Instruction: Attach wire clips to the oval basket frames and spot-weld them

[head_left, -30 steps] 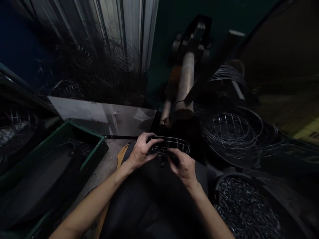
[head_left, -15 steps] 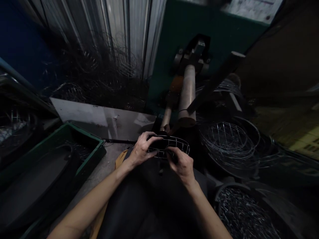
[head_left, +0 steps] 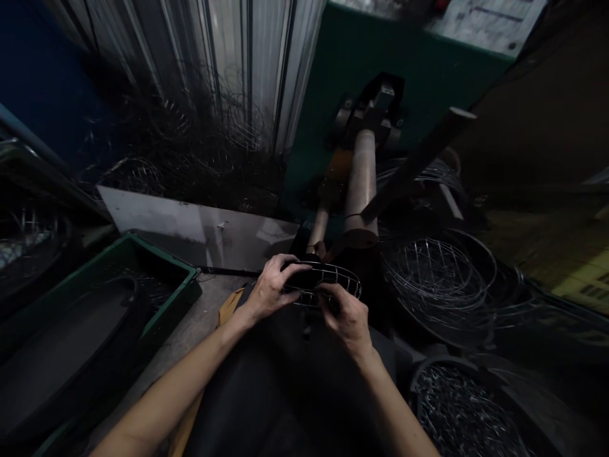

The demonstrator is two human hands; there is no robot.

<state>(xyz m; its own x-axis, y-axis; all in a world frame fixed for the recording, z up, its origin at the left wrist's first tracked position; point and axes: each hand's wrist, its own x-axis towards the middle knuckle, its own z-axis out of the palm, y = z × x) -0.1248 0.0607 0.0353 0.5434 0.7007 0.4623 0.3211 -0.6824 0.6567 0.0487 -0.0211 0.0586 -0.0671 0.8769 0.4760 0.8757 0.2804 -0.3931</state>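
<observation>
A round wire basket-like frame (head_left: 336,273) lies tilted between my hands, just below the cylindrical bars of a green machine. My left hand (head_left: 276,282) grips its left side, thumb below and fingers over the upper rim. On the near right side, my right hand (head_left: 346,312) is closed in a pinch at the wire. Whether a small piece sits between those right fingertips is too dark to tell. The thick metal cylinder (head_left: 362,190) and a thinner bar (head_left: 320,227) end just beyond the wire frame.
The green machine (head_left: 428,70) stands ahead. Several wire rounds fill a basin (head_left: 438,270) on the right, above a tub of small metal pieces (head_left: 466,406). A green crate (head_left: 190,279) sits at left, near a pale board (head_left: 200,231). Tangled wire (head_left: 190,146) heaps behind it.
Both hands keep nearly the same hold on the wire frame. The view has shifted slightly, so the machine appears a little lower and farther right.
</observation>
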